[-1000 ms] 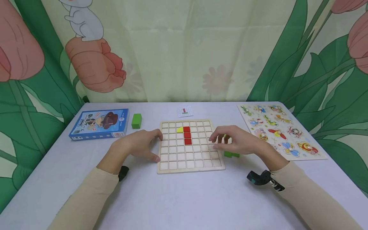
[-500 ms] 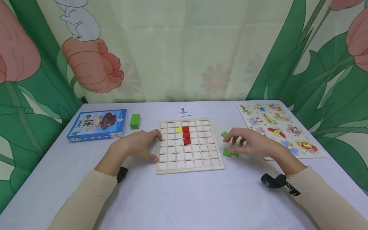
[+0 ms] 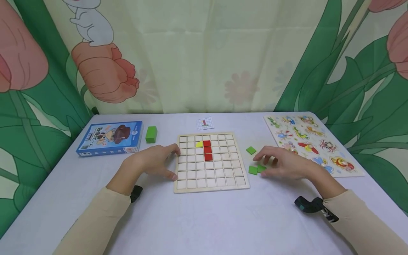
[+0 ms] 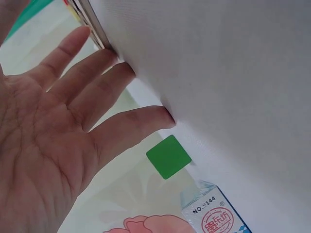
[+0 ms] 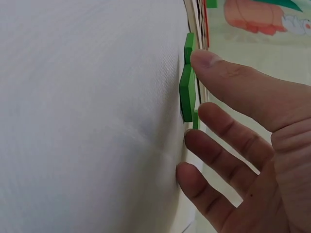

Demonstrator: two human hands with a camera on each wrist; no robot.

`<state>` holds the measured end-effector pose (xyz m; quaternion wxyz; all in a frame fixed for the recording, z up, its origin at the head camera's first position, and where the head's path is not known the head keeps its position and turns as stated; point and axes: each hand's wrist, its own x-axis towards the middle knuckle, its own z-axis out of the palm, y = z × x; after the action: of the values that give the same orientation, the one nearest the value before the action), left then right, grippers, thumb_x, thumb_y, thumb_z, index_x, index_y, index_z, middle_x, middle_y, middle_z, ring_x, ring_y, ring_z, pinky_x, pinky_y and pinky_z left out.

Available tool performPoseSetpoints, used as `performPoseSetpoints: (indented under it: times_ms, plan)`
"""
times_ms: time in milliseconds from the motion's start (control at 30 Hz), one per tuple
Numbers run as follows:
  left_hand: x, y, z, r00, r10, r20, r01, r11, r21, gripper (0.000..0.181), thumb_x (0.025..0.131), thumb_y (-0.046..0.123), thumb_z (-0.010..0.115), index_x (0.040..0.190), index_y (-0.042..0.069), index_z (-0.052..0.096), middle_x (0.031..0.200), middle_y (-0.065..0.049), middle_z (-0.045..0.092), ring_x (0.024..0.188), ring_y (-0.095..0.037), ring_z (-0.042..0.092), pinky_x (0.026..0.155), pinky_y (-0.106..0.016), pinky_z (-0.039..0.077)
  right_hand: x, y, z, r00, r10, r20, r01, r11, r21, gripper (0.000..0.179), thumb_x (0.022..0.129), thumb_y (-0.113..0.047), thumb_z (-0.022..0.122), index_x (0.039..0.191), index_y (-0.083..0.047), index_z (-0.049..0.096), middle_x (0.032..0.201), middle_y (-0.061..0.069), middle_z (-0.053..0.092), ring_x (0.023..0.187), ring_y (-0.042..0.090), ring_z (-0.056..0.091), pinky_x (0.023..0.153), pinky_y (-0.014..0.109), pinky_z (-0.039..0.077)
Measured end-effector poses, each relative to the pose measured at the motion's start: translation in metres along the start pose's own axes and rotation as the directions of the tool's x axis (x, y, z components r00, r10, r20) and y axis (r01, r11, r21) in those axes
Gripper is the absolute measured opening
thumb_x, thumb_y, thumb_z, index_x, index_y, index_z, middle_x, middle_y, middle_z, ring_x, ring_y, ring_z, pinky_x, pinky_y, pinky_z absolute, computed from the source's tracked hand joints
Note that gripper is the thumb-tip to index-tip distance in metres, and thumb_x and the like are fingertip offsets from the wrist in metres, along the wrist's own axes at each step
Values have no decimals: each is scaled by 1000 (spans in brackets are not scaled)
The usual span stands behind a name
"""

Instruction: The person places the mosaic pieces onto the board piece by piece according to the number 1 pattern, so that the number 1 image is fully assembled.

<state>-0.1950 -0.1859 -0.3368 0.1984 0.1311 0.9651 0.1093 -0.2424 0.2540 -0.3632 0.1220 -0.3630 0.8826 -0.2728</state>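
A wooden grid board [image 3: 211, 190] lies on the white-covered table. Three red square tiles [image 3: 208, 149] form a column in it, with a yellow piece [image 3: 199, 144] left of the top one. My left hand [image 3: 151, 159] is at the board's left edge, thumb and fingers spread apart, fingertips right at the rim. Right of the board, my right hand [image 3: 283, 163] hovers low over loose green square tiles, fingers loosely bent. Its thumb [image 5: 228, 73] overlaps one green tile [image 5: 187, 94] in the right wrist view. Another green tile [image 3: 253, 170] lies beside that one; a third green tile [image 3: 251, 150] lies farther back.
Behind the board lies a small pattern card [image 3: 205, 123]. A green block [image 3: 151, 134] and a blue box [image 3: 109, 138] stand at the back left. At the right lies a picture board [image 3: 318, 148] with insects and animals. A printed curtain [image 3: 210, 71] hangs behind the table.
My right hand has moved right, from over the board's right edge to the green tiles, uncovering the farther tile. The left hand stays at the board's edge.
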Motion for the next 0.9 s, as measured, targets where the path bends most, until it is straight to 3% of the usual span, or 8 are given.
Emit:
performPoseSetpoints:
  times_ms: [267,500,667,900]
  plan:
    - [0,0,1,1000,14,-7,-14,1000,-10,79,74,54,89,136,27,49,133,-11,61,104,-25,57,92,-47,51,-5,5,2,1000,7,10,-7,1000,-29,43,85,-32,86,122,-23,67,103,-8,63,88,18,55,74,27,47]
    - [1,-2,-1,1000,20,0,-20,1000,3,79,74,54,89,136,27,49,134,-10,60,105,-25,57,95,-48,50,-3,2,3,999,28,19,-26,998,-61,36,94,-20,77,127,-19,64,105,-7,63,87,15,56,77,27,48]
    - [4,-2,1,1000,19,3,-19,1000,-1,79,74,54,89,136,27,49,135,-10,60,106,-25,57,96,-48,50,-4,2,-1,997,79,-21,-79,997,0,34,103,-20,65,135,-14,56,115,-3,63,96,17,59,82,28,50]
    - [3,-2,2,1000,4,3,-4,1000,0,79,74,54,89,137,30,49,135,-9,60,106,-25,57,96,-47,49,-1,2,-3,995,74,-66,-67,993,96,30,105,-18,60,135,-14,55,126,2,62,101,21,60,80,28,51]
